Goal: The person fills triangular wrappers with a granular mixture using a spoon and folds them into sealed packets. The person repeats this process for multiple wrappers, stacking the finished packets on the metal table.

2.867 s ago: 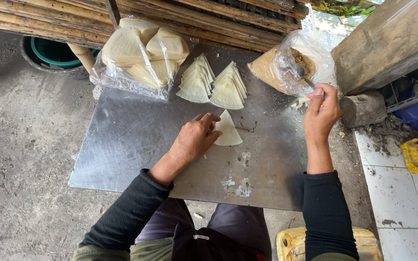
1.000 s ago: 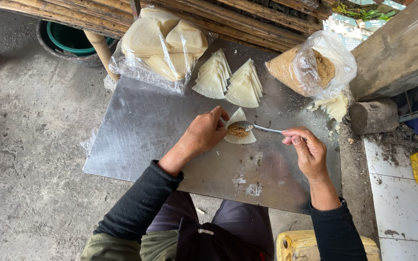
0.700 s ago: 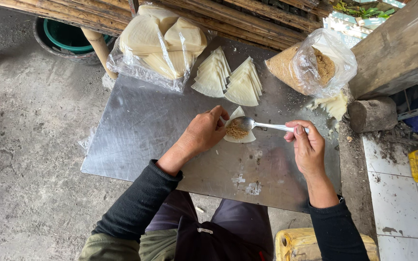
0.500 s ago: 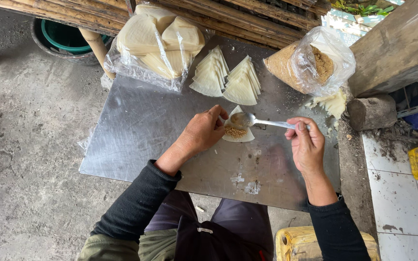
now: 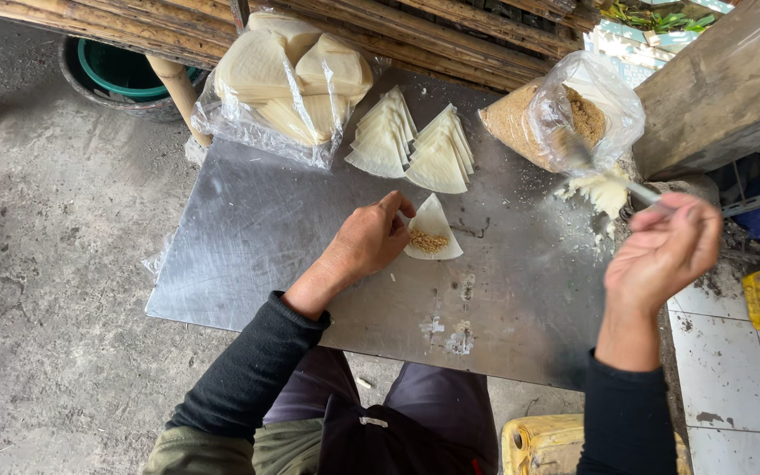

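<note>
Left hand (image 5: pixel 371 246) pins the pale triangular dough wrapper (image 5: pixel 434 230), brown filling already on it; folding remains. Right hand (image 5: pixel 661 255) grips a metal spoon (image 5: pixel 639 192), I judge.

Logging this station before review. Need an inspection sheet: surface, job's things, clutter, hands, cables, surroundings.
Surface: metal sheet, scratched, pale smears near the front edge.
Job's things: wrapper with brown filling on it; spoon; filling bag; two wrapper fans; bagged wrappers.
Clutter: white crumbs by the filling bag.
Hands: left hand pressing the wrapper's edge; right hand raised, holding the spoon.
Cables: nothing seen.
Surroundings: concrete floor, green tub, bamboo poles, yellow jerrycan.
</note>
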